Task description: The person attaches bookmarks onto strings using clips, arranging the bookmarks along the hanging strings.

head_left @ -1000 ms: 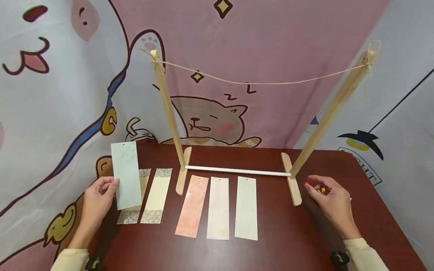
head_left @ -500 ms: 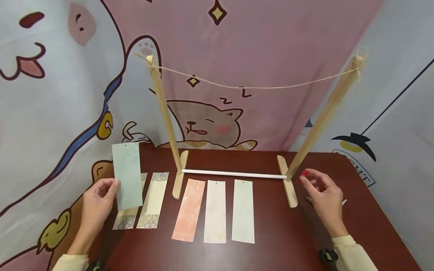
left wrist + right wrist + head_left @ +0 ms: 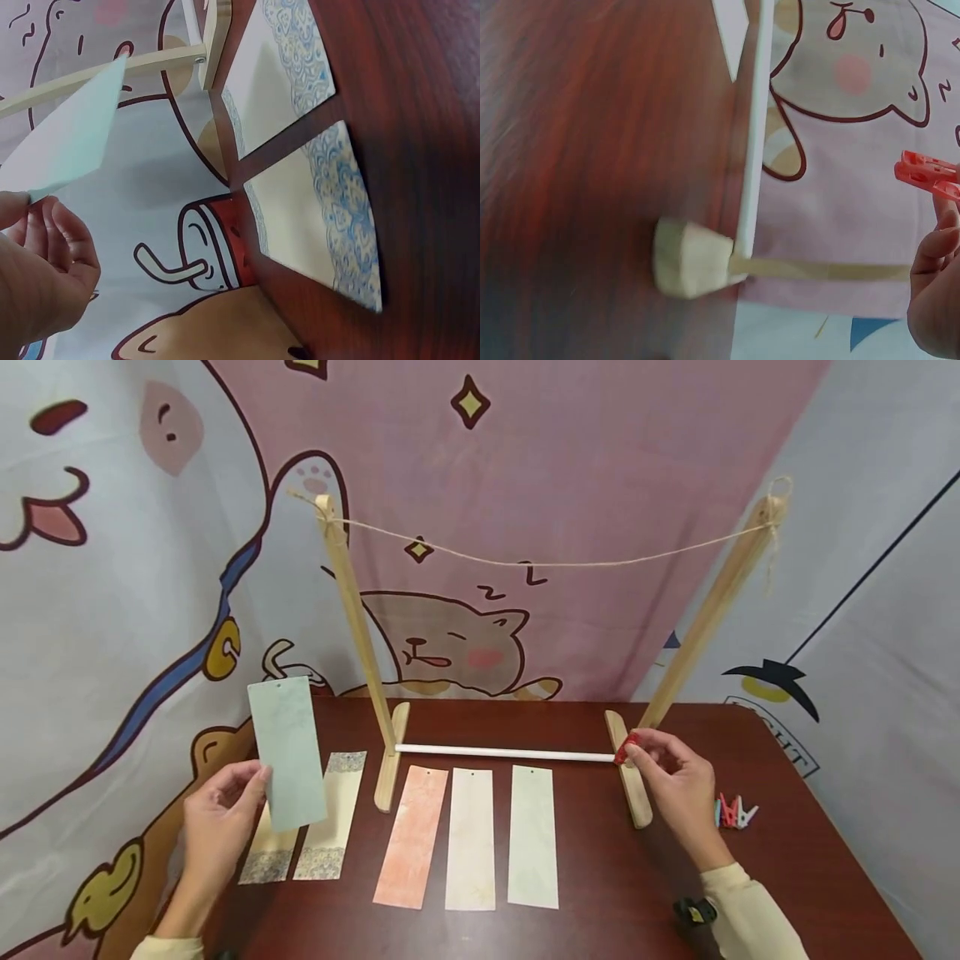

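Observation:
In the head view my left hand [image 3: 223,814] pinches a pale green bookmark card [image 3: 288,756] by its left edge, raised upright over the left side of the table. The same green card [image 3: 71,142] tilts up from thumb and fingers in the left wrist view. My right hand [image 3: 678,785] pinches a red clothespin [image 3: 627,748] in front of the wooden stand's right foot. In the right wrist view the red clothespin [image 3: 926,176] projects from the fingertips. Sagging twine [image 3: 555,564] spans the stand's two wooden posts [image 3: 352,622], with nothing hanging from it.
Two patterned cream cards [image 3: 330,818] lie left, the outer one partly behind the held card. Nearer the middle lie an orange card [image 3: 411,839], an off-white card [image 3: 471,839] and another pale green card [image 3: 533,839]. Several clothespins [image 3: 731,812] lie at the right. A white rod [image 3: 502,752] joins the feet.
My right hand has moved left with the red clothespin, uncovering the loose clothespins. The left hand and green card have shifted slightly right against the cards behind. The head view has shifted a little.

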